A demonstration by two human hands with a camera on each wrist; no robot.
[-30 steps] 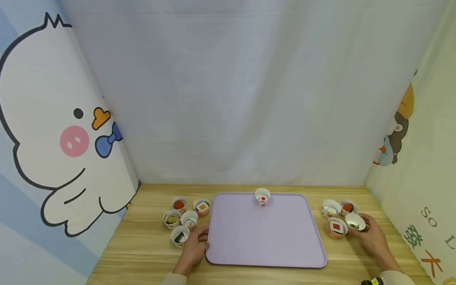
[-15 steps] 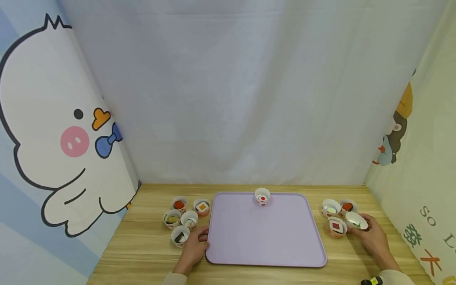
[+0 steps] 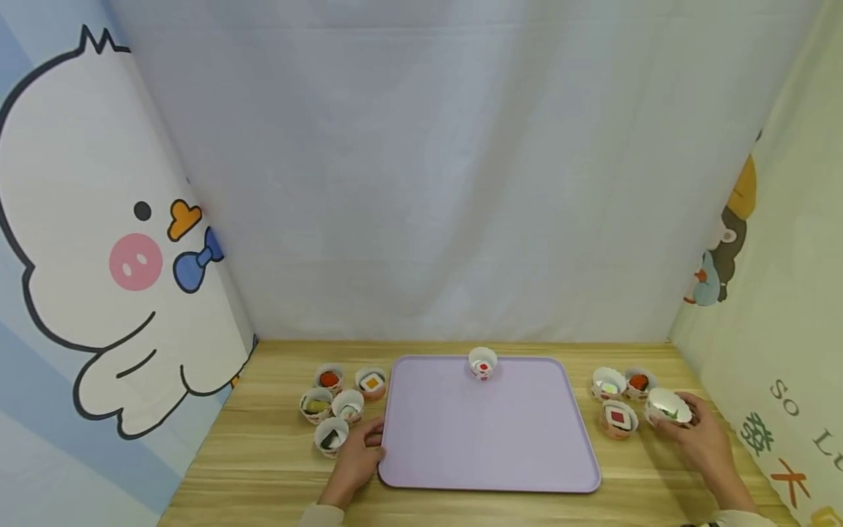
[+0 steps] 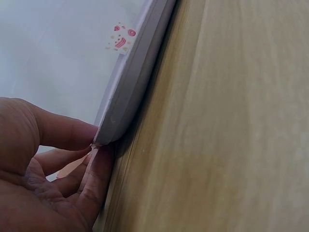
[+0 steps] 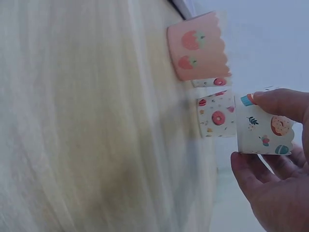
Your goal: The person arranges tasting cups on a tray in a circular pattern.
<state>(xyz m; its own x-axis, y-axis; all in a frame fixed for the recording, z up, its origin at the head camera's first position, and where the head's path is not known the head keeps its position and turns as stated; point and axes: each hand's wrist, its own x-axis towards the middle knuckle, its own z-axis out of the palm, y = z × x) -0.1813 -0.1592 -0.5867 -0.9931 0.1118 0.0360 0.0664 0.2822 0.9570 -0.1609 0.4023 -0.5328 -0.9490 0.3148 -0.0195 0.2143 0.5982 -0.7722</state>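
My right hand (image 3: 707, 438) grips a white paper baking cup (image 5: 264, 126) printed with donuts and cupcakes, thumb on one side and fingers on the other. In the right wrist view the cup is off the table; from above, something green shows inside it. At the lilac tray's near left corner, my left hand (image 3: 358, 454) pinches the rim of the tray (image 4: 113, 116), thumb above and a finger below. One white cup (image 3: 483, 364) stands at the tray's far edge with a red and white piece in it.
Several filled cups stand left of the tray, among them one with a dark piece (image 3: 331, 437) near my left hand. Right of the tray are a pink cup (image 3: 618, 420) and two white cups, one holding a red piece (image 3: 638, 383). A curtain (image 3: 421, 219) closes the back.
My right hand has lifted its cup and drawn it a little to the right, away from the other cups. The left hand stays on the tray rim.
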